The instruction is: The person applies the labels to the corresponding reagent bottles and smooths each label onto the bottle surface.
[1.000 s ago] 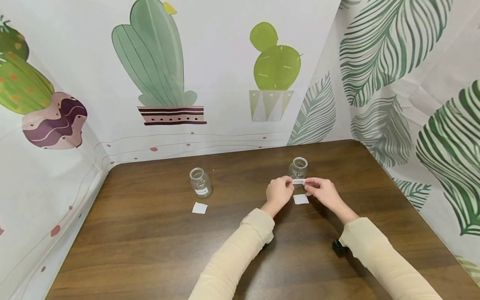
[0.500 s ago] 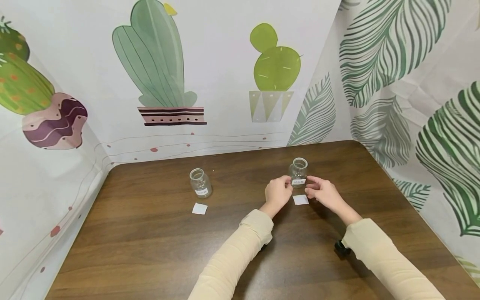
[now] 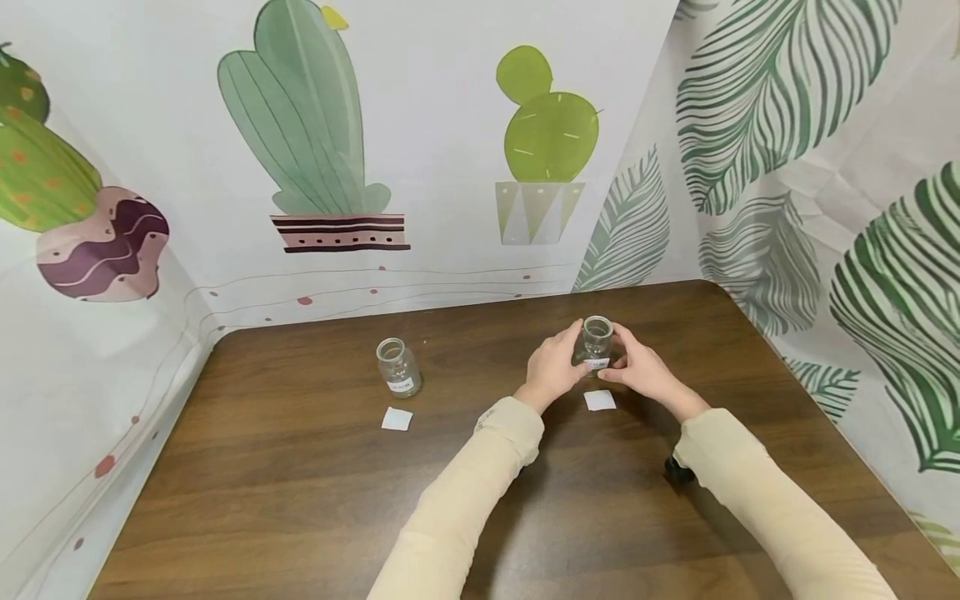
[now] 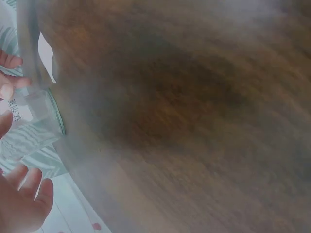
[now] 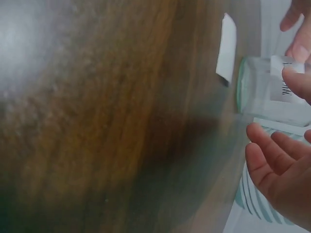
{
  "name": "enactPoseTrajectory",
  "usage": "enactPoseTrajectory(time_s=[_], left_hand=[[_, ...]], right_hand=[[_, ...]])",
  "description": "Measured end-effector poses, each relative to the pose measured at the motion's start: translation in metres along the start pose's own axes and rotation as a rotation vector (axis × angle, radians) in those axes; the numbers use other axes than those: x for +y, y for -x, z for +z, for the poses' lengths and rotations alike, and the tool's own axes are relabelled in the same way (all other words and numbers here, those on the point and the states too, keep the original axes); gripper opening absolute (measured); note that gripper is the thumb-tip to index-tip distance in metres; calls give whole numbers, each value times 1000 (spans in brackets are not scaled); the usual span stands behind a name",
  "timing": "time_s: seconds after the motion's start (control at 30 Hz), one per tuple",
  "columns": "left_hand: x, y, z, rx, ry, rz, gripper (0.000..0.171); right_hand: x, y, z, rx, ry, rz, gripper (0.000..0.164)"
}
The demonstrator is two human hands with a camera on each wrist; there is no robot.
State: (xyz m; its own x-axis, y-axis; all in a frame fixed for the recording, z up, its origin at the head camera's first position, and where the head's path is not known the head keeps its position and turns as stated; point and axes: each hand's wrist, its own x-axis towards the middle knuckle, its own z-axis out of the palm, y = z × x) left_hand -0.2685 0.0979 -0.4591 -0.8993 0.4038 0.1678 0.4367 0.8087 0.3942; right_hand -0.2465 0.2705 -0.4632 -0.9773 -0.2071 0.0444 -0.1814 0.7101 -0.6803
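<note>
A clear glass jar point(image 3: 597, 329) without a lid stands upright at the back right of the table, a white printed label point(image 5: 278, 92) on its front. Both hands cup it from either side. The left hand point(image 3: 553, 367) has its thumb by the label's left end and its fingers along the jar's left side. On the other side, the right hand point(image 3: 643, 368) lays its thumb on the label, forefinger up by the jar's neck. In the wrist views the outer fingers point(image 4: 44, 191) of the left hand and those of the right stand off the glass.
A white paper square point(image 3: 599, 400) lies in front of this jar. To the left stands a second open glass jar point(image 3: 393, 358), labelled too, with another white square point(image 3: 397, 419) before it. A patterned cloth wall point(image 3: 450, 167) rises behind the brown wooden table point(image 3: 300, 492).
The fingertips first held the label's two ends at the jar, then came away, leaving it on the glass. Now both hands have moved up and forward around the jar, thumbs at the label.
</note>
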Motion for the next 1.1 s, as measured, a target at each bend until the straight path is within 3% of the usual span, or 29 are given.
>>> enactPoseTrajectory(time_s=[0.2,0.4,0.63,0.87,1.1], left_hand=[[1,-4,1,-30,-39,3,66],[3,-4,5,-11,-107,-9,60],[0,-4,5,-4,-137,15,56],[-8,-6,-1,-77,-90,70,58],[-15,-6,-3,-63,-103,167,54]], right_hand=[[1,-6,7,15,105,-18,82],[-1,-6,10,71,186,-53,73],[2,-3,1,26,126,-100,64],[6,-1,-9,-50,48,-96,62],[8,0,-12,-47,81,-99,58]])
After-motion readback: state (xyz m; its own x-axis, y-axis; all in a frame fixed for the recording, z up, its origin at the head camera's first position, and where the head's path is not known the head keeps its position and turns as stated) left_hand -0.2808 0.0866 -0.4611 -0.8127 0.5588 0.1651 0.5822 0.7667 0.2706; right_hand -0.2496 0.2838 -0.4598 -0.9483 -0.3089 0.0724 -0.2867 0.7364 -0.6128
